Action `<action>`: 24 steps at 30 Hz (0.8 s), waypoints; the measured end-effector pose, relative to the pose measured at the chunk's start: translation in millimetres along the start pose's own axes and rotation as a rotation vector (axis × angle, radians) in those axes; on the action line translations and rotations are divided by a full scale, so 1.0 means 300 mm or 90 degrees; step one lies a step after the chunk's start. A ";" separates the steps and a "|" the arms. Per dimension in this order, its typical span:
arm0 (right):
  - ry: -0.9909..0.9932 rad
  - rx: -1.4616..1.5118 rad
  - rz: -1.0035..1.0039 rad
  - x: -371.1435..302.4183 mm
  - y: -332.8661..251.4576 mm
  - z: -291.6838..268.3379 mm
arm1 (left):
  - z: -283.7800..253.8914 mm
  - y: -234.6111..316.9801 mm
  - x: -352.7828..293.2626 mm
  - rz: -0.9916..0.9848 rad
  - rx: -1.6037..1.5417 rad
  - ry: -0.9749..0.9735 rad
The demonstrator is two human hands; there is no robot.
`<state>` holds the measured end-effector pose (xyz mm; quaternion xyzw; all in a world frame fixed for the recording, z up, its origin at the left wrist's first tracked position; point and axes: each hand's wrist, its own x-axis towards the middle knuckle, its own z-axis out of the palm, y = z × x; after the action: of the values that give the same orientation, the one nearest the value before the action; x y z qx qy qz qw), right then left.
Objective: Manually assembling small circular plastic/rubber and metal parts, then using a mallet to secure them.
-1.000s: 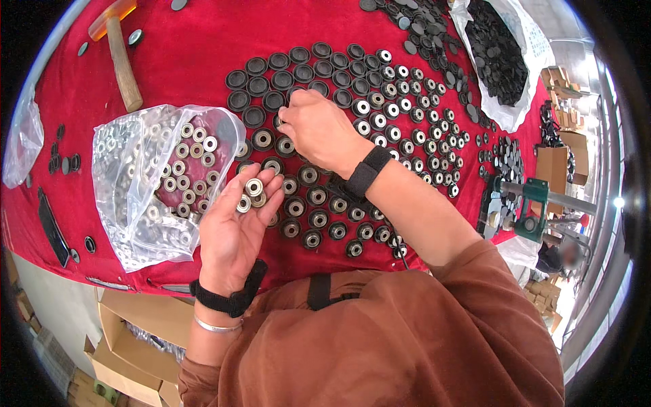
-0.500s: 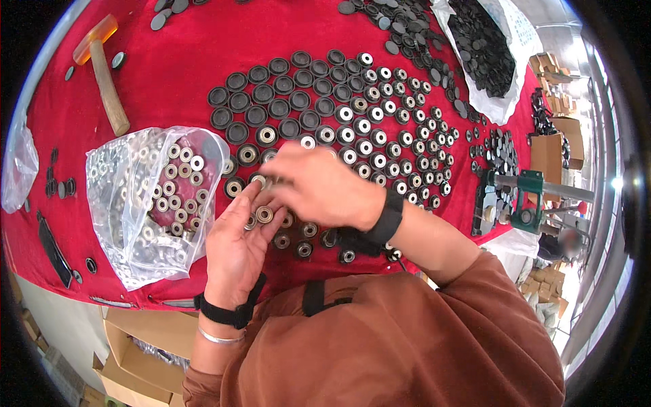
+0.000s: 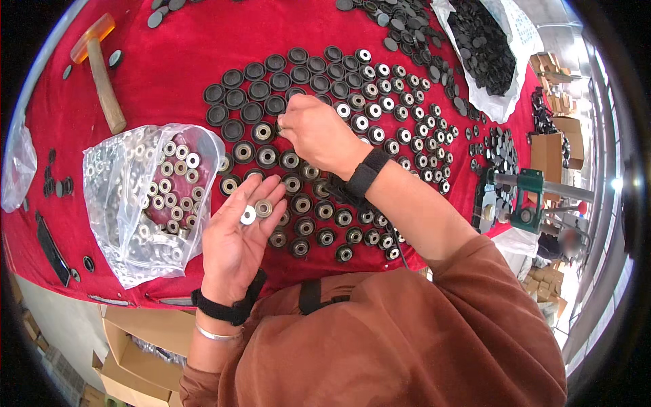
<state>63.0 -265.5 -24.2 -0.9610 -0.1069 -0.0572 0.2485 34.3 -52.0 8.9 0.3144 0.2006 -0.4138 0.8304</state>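
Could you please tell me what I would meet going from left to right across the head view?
Clear plastic, dark flat object, filled clear bag, left hand holding metal rings, right hand, white bag of black discs.

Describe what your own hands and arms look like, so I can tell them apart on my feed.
Both hands are ungloved. The left hand has a wide black wrist strap, with a thin silver-coloured bangle nearer the elbow. The right hand has a black wristband and no bangle visible. Both arms have plain rust-brown sleeves, leaving the wrists bare.
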 end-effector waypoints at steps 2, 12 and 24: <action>-0.034 -0.140 -0.022 0.019 -0.016 -0.011 | 0.004 0.008 0.008 -0.003 -0.034 -0.005; -0.123 0.214 -0.002 -0.100 -0.237 -0.060 | -0.014 -0.023 0.032 0.010 -0.023 0.026; 0.015 -0.040 0.069 -0.023 0.035 -0.058 | 0.022 -0.019 0.019 0.017 -0.020 0.005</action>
<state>57.8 -284.2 -15.0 -0.9720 -0.0499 -0.0582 0.2220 33.4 -62.4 8.3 0.3053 0.2064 -0.3983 0.8400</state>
